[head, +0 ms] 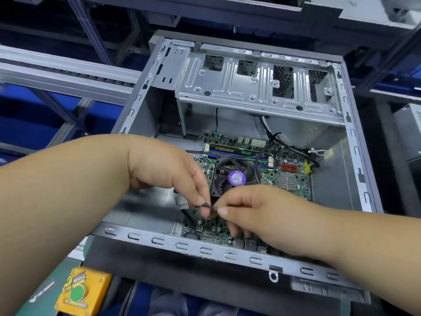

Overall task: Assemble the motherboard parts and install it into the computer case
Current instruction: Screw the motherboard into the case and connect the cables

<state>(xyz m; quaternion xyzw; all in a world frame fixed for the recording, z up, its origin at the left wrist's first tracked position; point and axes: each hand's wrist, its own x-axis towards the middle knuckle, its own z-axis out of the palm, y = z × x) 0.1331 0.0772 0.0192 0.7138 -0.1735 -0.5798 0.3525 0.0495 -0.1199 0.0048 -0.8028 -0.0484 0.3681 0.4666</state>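
Head camera is showing the left hand (168, 169) and right hand (255, 208) pinching together one thin black cable (206, 205) between their fingertips, while the motherboard (289, 176) is lying just under both hands inside the open computer case (355, 142).

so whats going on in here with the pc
A person is working inside an open computer case where the motherboard already lies, its cooler fan mounted. Both hands meet low over the board: the left hand and right hand pinch a thin black cable between their fingertips.
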